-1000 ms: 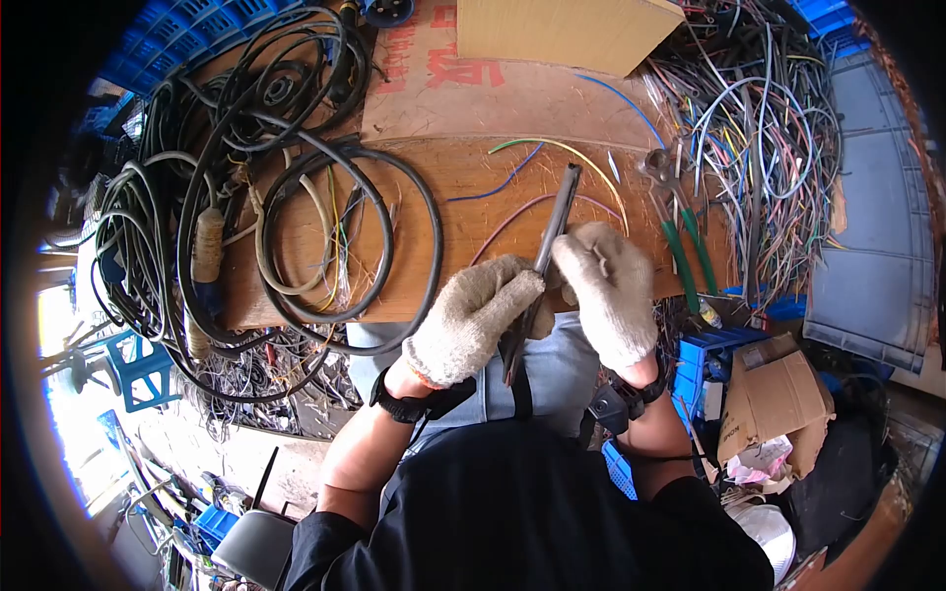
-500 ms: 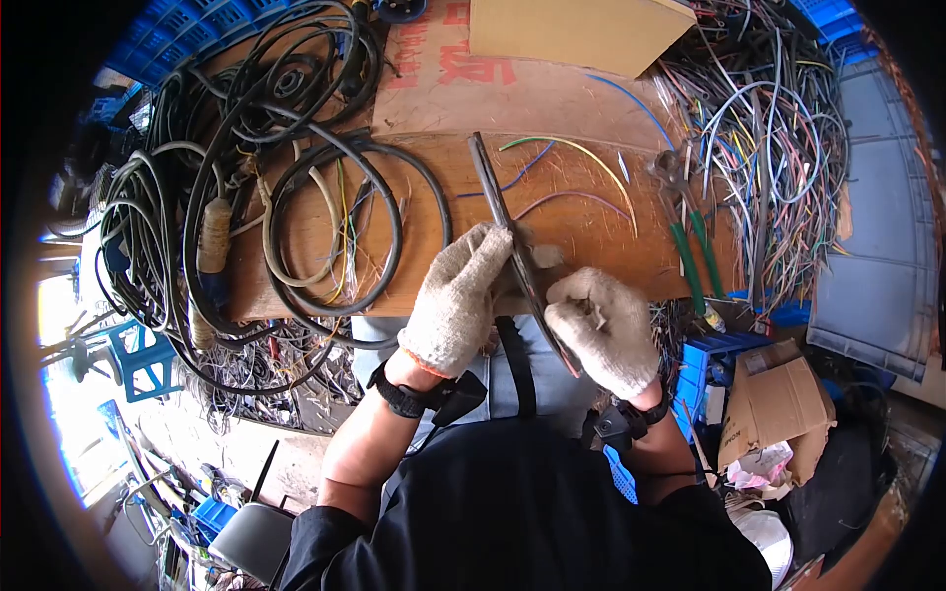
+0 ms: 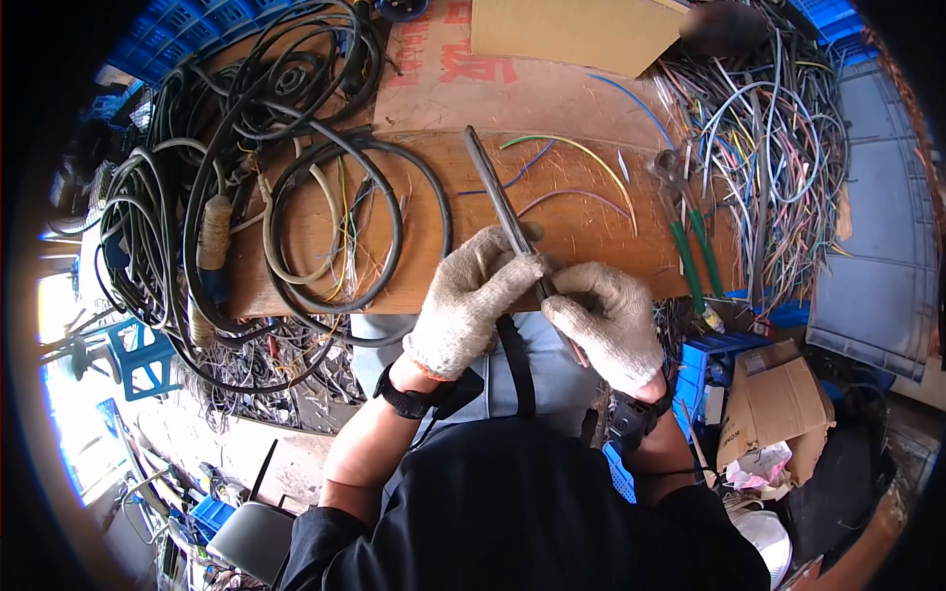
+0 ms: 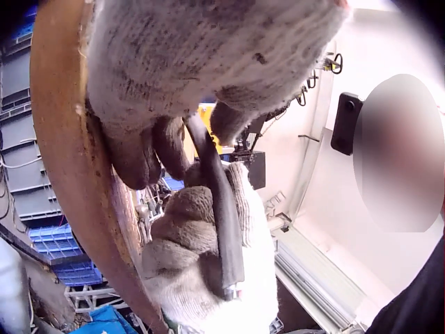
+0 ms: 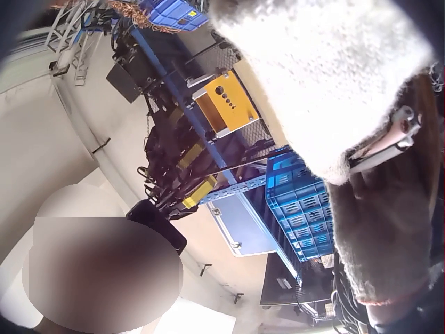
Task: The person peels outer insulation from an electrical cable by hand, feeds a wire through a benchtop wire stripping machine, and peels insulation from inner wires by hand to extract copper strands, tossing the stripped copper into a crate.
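- The left hand [image 3: 468, 307], in a knitted glove, is pinching a dark sheathed cable [image 3: 485, 177] between thumb and fingers.
- The right hand [image 3: 613, 325], also gloved, is gripping the cable's lower part, its fingers curling round it; pinkish material is showing at the cut end [image 5: 398, 132].
- Since a moment ago, the left hand has been sliding nearer the right, and the right is now closing on the cable, so both hands are steadying it close together.
- The cable is slanting over the near edge of the table [image 3: 591, 238].
- Beyond it, a green-and-yellow wire [image 3: 613, 174] is lying loose.
- Green-handled cutters [image 3: 686, 266] are resting to the right, beside a wire heap [image 3: 778, 187].
- Black cable coils [image 3: 398, 222] are lying to the left.
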### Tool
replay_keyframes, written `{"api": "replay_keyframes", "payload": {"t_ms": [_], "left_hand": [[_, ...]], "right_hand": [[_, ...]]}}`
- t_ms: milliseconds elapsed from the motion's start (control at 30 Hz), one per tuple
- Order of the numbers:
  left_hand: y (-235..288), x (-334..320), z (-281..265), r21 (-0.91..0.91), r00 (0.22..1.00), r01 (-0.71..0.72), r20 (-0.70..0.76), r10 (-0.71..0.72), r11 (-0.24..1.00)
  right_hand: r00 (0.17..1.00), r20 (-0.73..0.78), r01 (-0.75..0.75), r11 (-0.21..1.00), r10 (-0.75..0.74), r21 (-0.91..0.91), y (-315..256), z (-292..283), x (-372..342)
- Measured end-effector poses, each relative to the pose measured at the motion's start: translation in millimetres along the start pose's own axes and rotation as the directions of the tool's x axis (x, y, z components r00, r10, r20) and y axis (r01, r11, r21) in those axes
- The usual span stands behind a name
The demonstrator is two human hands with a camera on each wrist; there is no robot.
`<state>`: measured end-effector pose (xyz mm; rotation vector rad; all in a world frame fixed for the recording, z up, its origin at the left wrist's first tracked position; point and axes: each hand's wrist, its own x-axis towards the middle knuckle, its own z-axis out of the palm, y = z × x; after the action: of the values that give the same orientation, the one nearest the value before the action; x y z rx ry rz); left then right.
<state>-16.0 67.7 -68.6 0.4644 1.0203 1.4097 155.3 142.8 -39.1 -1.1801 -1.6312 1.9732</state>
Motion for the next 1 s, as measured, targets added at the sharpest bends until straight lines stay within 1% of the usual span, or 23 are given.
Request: {"api": "replay_keyframes", "payload": {"t_ms": [33, 67, 133, 267, 333, 367, 433, 567, 633, 667, 767, 833, 867, 1000], "left_hand": [[-2.8, 1.2, -1.1, 0.076, 1.000, -0.013, -0.010, 0.014, 0.997], [-4.4, 2.2, -3.0, 0.074, 1.000, -0.013, -0.010, 0.014, 0.997], [-5.7, 3.8, -7.4, 0.095, 1.000, 0.011, -0.018, -0.009, 0.995], [-3.1, 2.4, -5.5, 0.072, 1.000, 0.002, -0.004, -0.001, 0.997], [-2.2, 1.9, -2.9, 0.009, 1.000, -0.003, -0.030, 0.004, 1.000], [-2.0, 2.0, -2.6, 0.009, 1.000, -0.003, -0.029, 0.003, 1.000], [-2.0, 2.1, -2.7, -0.035, 0.998, 0.002, -0.057, -0.004, 0.999], [-2.8, 2.3, -2.3, -0.021, 0.999, -0.017, -0.050, 0.016, 1.000], [1.6, 1.1, 0.8, 0.072, 0.999, -0.035, -0.009, 0.036, 0.997], [2.1, 1.1, 0.3, 0.072, 0.999, -0.035, -0.010, 0.036, 0.997], [3.1, 1.5, -2.1, 0.077, 1.000, -0.006, 0.010, 0.005, 0.997], [2.7, 1.4, -3.4, -0.005, 0.999, 0.001, 0.042, -0.001, 1.000], [3.0, 1.3, -3.7, -0.005, 0.999, 0.002, 0.042, -0.001, 1.000], [3.6, 1.5, -5.5, -0.032, 0.998, 0.017, 0.061, -0.015, 0.999]], "right_hand": [[1.000, 0.007, 0.002, 1.000, -0.002, -0.008, 0.2, -0.8, 0.6], [1.000, 0.006, 0.001, 1.000, -0.001, -0.010, -1.0, -1.3, 0.7], [0.999, 0.044, -0.003, 0.998, 0.000, 0.060, -4.0, -2.2, 0.6], [0.998, 0.051, -0.033, 0.993, 0.027, 0.112, -0.9, -4.9, 1.9], [0.999, 0.016, -0.044, 0.986, 0.042, 0.163, -1.8, -5.3, 1.6], [0.999, 0.015, -0.044, 0.986, 0.042, 0.163, -1.7, -6.6, 0.8], [0.997, 0.049, 0.070, 0.992, -0.065, -0.104, -1.3, -9.1, -1.0], [0.995, 0.076, 0.069, 0.996, -0.065, -0.051, 2.4, -9.0, 0.8], [0.996, 0.072, 0.057, 0.998, -0.056, -0.019, 1.1, -7.4, 0.5], [0.996, 0.069, 0.046, 0.999, -0.047, 0.013, 0.7, -6.7, 0.4], [0.993, 0.095, 0.067, 0.998, -0.069, 0.020, 5.6, -9.5, 1.1], [0.994, 0.091, 0.054, 0.999, -0.053, -0.008, 4.3, -10.5, 0.3], [0.995, 0.088, 0.041, 0.999, -0.037, -0.037, 4.0, -10.7, 0.0], [0.996, 0.080, 0.054, 0.997, -0.050, -0.049, 4.7, -9.5, 0.3]]}}
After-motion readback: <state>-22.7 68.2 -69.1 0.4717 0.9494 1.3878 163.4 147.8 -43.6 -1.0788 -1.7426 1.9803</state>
